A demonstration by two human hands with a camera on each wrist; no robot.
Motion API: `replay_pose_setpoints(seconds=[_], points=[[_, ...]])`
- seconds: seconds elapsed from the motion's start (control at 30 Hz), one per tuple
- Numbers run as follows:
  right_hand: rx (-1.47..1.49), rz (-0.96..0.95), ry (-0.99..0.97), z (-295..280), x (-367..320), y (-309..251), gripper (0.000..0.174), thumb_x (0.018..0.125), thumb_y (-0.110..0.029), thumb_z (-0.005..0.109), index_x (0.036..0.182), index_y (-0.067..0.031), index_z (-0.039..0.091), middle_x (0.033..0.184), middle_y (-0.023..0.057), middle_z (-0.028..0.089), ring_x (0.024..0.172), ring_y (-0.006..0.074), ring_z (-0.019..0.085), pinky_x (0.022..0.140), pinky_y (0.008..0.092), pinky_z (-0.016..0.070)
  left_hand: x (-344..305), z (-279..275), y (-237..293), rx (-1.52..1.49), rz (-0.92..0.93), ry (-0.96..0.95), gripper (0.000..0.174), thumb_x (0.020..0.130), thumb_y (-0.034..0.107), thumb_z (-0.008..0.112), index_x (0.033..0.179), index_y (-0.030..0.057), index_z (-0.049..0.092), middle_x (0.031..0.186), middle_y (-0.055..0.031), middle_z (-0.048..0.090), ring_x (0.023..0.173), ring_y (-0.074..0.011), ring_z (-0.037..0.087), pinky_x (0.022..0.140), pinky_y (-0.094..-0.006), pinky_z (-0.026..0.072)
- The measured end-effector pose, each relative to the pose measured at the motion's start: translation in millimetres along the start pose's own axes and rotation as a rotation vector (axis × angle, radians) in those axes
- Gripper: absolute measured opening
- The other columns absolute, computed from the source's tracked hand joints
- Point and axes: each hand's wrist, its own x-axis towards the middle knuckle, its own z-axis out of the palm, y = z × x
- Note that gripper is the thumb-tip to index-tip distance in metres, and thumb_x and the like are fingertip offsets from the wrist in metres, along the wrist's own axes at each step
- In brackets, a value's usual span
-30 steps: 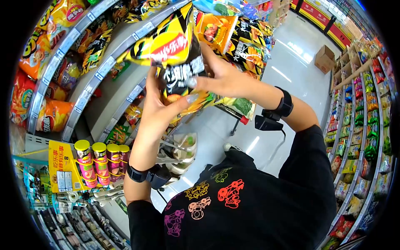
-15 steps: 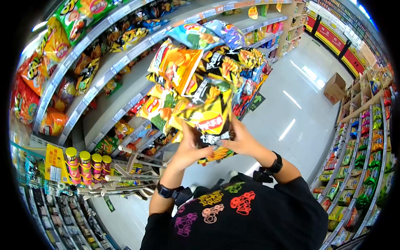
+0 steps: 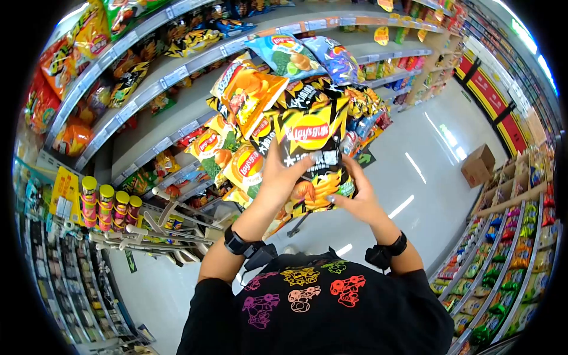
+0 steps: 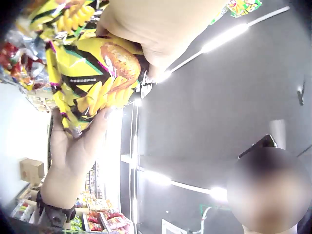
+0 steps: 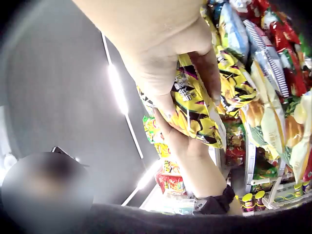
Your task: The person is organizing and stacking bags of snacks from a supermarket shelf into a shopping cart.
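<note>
Bright white light fills my head view, with long streaks of glare on the floor (image 3: 384, 189) and legible print on the bag (image 3: 316, 183) I hold, while fisheye distortion bows the shelves (image 3: 148, 89) and the edges fall to black. From both my wrists the pictures look softer and hazier with darkened corners: overhead strip lights (image 4: 226, 38) burn out white against a dull grey ceiling (image 4: 195, 107), the floor washes out at my left wrist view's edge, and a head (image 4: 268, 190) is blurred to a smudge.
</note>
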Motion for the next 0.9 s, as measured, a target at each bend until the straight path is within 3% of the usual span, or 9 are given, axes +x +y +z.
replay_pose_setpoints(seconds=[0.13,0.23,0.27,0.33,0.47,0.53,0.63,0.73,0.9], points=[[-0.108,-0.128,0.02,-16,74,-10,0.066,0.074,-0.015,0.074,0.129,0.0036,0.042,0.116,0.0119,0.056,0.107,0.016,0.052,0.094,0.0292,0.0405,43,2,39,0.029,0.189,-0.055,0.086,0.084,0.004,0.06,0.14,-0.0052,-0.004,0.135,-0.02,0.034,0.119,-0.0226,0.042,0.098,-0.0313,0.0373],[-0.159,-0.12,-0.046,-25,144,-35,0.056,0.078,-0.02,0.072,0.122,0.0055,0.047,0.112,0.011,0.059,0.1,0.0139,0.055,0.087,0.0285,0.0443,87,-5,56,0.447,0.451,-0.006,0.089,0.087,0.009,0.057,0.14,-0.0044,-0.012,0.141,-0.0236,0.025,0.126,-0.0279,0.036,0.104,-0.0339,0.0305],[-0.094,-0.086,-0.035,-27,172,-25,0.052,0.078,-0.022,0.072,0.118,0.0053,0.052,0.104,0.0099,0.062,0.093,0.0128,0.057,0.083,0.0273,0.0457,111,-18,49,0.715,0.565,0.064,0.085,0.088,0.018,0.056,0.141,-0.0051,-0.005,0.142,-0.0291,0.021,0.132,-0.0359,0.028,0.107,-0.037,0.0251],[-0.119,-0.127,-0.151,-33,224,-20,0.042,0.084,-0.016,0.066,0.119,0.0039,0.052,0.105,0.0044,0.062,0.093,0.0081,0.055,0.082,0.0233,0.0441,131,-18,63,1.067,0.651,0.141,0.072,0.091,0.017,0.051,0.142,-0.0053,0.005,0.143,-0.0263,0.022,0.133,-0.0329,0.026,0.109,-0.0367,0.019],[0.014,0.047,-0.301,-31,305,-8,0.036,0.085,-0.023,0.065,0.111,0.001,0.057,0.092,0.0043,0.063,0.069,0.0098,0.063,0.05,0.0242,0.0538,190,-32,55,1.054,0.327,0.265,0.062,0.091,0.03,0.049,0.138,-0.0034,0.027,0.137,-0.0312,0.031,0.133,-0.0419,0.023,0.107,-0.0401,0.0233],[-0.045,0.134,-0.326,-29,319,-17,0.041,0.083,-0.027,0.066,0.113,-0.0011,0.057,0.087,0.0062,0.064,0.068,0.0091,0.062,0.048,0.0235,0.051,206,-36,46,1.077,0.295,0.328,0.06,0.091,0.034,0.048,0.137,-0.001,0.032,0.136,-0.0339,0.031,0.133,-0.0449,0.023,0.106,-0.0412,0.0256],[-0.361,0.116,-0.342,-34,351,6,0.047,0.079,-0.035,0.067,0.11,-0.0011,0.06,0.081,0.0119,0.067,0.067,0.0212,0.066,0.052,0.0313,0.0526,218,-32,36,1.134,0.262,0.386,0.06,0.091,0.035,0.047,0.138,-0.0001,0.031,0.137,-0.0355,0.028,0.13,-0.0476,0.024,0.105,-0.045,0.0261],[-0.67,-0.396,-0.198,-31,356,22,0.055,0.078,-0.044,0.063,0.115,-0.0034,0.058,0.08,0.0172,0.066,0.074,0.0296,0.066,0.064,0.0375,0.0526,217,-33,28,1.421,0.175,0.39,0.063,0.091,0.039,0.046,0.139,0.0006,0.03,0.137,-0.0377,0.024,0.129,-0.0488,0.025,0.105,-0.0472,0.0266],[-0.837,-0.421,-0.089,-35,339,17,0.047,0.083,-0.042,0.058,0.112,-0.0047,0.058,0.098,0.0159,0.064,0.088,0.0326,0.062,0.075,0.0405,0.05,211,-31,23,1.401,0.261,0.45,0.062,0.093,0.037,0.041,0.14,-0.0001,0.025,0.139,-0.0351,0.025,0.131,-0.0468,0.023,0.108,-0.0466,0.0212]])
